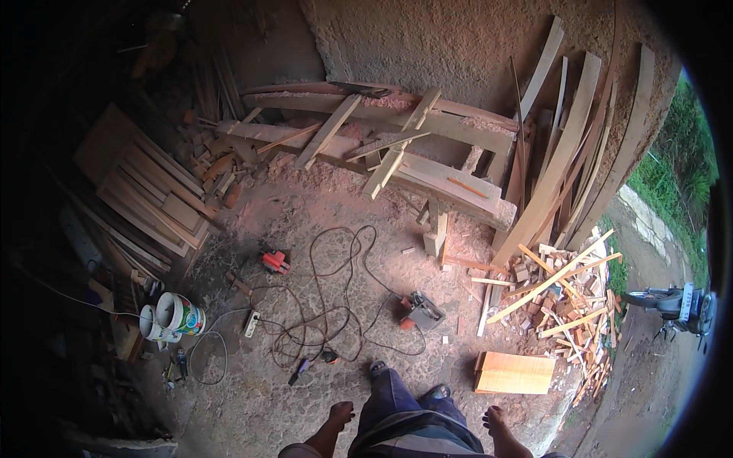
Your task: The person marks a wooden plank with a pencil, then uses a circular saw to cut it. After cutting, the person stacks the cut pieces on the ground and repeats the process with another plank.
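Note:
My left hand hangs beside my left leg with loosely curled, parted fingers, holding nothing visible. My right hand is low by my right leg, its fingers apart and empty. Ahead of my feet lie a black-and-purple tool, a small orange-and-black object, a white power strip and tangled cords. A red power tool sits farther back, and a grey and red machine is right of the cords. Near my right hand rests a small stack of orange boards.
A long wooden workbench with planks across it runs along the rear wall. Boards lean at left near two white buckets. Tall planks and an offcut heap are at right, with a motorbike outside.

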Demonstrator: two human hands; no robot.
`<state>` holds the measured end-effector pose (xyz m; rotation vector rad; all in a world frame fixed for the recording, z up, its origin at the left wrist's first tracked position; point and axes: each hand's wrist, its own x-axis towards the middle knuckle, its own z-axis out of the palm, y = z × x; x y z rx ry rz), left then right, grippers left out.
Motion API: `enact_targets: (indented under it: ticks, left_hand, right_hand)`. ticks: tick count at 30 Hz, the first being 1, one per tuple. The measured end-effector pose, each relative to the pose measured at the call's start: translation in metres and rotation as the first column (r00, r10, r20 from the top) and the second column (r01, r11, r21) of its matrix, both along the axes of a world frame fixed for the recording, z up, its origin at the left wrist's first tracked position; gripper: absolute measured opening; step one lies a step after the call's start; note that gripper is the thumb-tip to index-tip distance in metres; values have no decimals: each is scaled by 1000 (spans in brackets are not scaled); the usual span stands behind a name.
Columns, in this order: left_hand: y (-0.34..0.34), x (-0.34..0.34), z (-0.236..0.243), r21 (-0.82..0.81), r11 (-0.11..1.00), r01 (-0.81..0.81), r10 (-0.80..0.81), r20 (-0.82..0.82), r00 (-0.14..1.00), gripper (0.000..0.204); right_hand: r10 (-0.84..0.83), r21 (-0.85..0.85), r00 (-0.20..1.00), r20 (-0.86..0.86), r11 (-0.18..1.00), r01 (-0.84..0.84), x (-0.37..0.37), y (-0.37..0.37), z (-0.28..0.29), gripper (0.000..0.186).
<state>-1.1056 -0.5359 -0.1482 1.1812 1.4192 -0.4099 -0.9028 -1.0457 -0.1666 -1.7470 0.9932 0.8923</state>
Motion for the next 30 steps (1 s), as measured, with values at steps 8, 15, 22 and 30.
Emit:
enact_targets:
  ticks: [8,15,22,30]
  left_hand:
    - [84,-23,15,-74,945,-320,328,229,916,27]
    - [192,-54,18,77,799,-596,572,209,793,28]
    - [229,-22,7,-4,777,-630,604,290,743,35]
    - [301,48,-41,227,948,-222,65,546,835,31]
  right_hand:
    - [222,95,973,63,969,-227,43,164,1,36]
    - [427,64,871,245,889,-454,118,306,12,43]
    - [520,9,738,430,815,-580,193,429,14,41]
    - [466,44,523,714,716,-697,299,602,93,32]
